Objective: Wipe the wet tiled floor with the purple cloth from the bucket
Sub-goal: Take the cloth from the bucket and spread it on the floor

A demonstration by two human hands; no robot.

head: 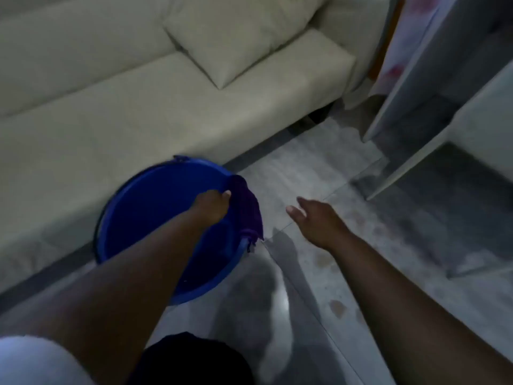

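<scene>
A blue bucket (144, 207) stands on the grey tiled floor (374, 245) in front of a sofa. A purple cloth (247, 209) hangs over the bucket's right rim. My left hand (212, 205) reaches into the bucket and grips the cloth at the rim, thumb on top. My right hand (316, 220) hovers over the floor to the right of the bucket, fingers apart and empty. The tiles show damp sheen and a few brownish spots (337, 308).
A cream sofa (138, 120) with a cushion (238, 37) fills the left and back, its front edge touching the bucket. A pale cabinet or table frame (410, 112) stands at the right. My dark-clothed knee (194, 359) is at the bottom.
</scene>
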